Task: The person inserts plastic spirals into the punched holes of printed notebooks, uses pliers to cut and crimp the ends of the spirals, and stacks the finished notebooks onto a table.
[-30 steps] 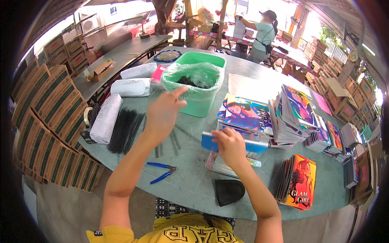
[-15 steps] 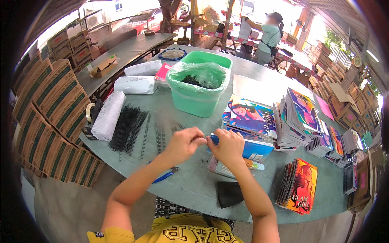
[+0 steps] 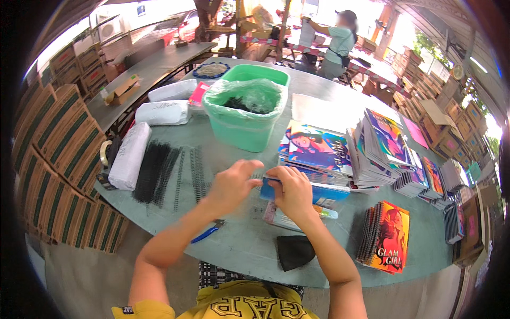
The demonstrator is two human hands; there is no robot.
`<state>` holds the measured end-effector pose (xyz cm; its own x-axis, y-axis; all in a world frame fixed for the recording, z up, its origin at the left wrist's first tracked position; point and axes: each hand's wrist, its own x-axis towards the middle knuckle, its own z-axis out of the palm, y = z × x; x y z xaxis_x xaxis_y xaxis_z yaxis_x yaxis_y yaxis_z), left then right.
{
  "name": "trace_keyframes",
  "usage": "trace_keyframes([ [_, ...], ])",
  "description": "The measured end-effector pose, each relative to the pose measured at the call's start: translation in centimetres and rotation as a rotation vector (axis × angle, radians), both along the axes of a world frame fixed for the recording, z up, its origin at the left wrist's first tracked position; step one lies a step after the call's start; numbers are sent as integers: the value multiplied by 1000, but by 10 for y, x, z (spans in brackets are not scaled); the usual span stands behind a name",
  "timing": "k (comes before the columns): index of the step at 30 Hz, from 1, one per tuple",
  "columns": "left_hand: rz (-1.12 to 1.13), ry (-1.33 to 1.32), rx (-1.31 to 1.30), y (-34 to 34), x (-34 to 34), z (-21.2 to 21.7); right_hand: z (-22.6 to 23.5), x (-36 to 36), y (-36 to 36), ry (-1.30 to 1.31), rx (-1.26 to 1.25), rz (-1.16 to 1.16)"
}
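Note:
My right hand [image 3: 291, 192] grips the top edge of a blue-covered notebook [image 3: 330, 195], fingers over the edge and thumb at its left corner. Just left of that corner is my left hand [image 3: 236, 181], slightly blurred, with thumb and forefinger apart around a faint wire coil too small to make out well. Under the notebook lies a pale-covered pad or package [image 3: 284, 219]. Black spiral binding coils [image 3: 155, 173] lie in a thick bundle to the left, with several loose coils [image 3: 197, 170] beside them. Blue-handled pliers [image 3: 206, 233] rest below my left wrist.
A green bin [image 3: 241, 130] lined with plastic holds black scraps. Notebook stacks [image 3: 314, 146] fill the right side; spiral-bound orange notebooks [image 3: 392, 234] sit near the front. A black pouch [image 3: 294, 252] lies near me. White wrapped packs [image 3: 129, 157] stand left. A co-worker [image 3: 340, 45] stands beyond.
My left thumb and forefinger have parted from a pinch beside the notebook's corner. My right hand keeps its grip. The whole view has shifted slightly.

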<state>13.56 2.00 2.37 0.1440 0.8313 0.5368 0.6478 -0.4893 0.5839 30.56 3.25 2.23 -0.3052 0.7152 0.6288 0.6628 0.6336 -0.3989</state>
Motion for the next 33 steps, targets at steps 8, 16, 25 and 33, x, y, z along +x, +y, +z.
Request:
trace_keyframes([
  [8,-32,117,-509,6,-22,40,-4,-15,9,53,-8,-16],
  [16,-169,99,-228,16,-25,28,-7,-8,12,67,-30,10],
  [25,-481,305,-194,-54,104,-97,-10,-13,17,111,-8,145],
  [33,-191,249,149,-29,29,-12,3,88,-16,-107,-20,-185],
])
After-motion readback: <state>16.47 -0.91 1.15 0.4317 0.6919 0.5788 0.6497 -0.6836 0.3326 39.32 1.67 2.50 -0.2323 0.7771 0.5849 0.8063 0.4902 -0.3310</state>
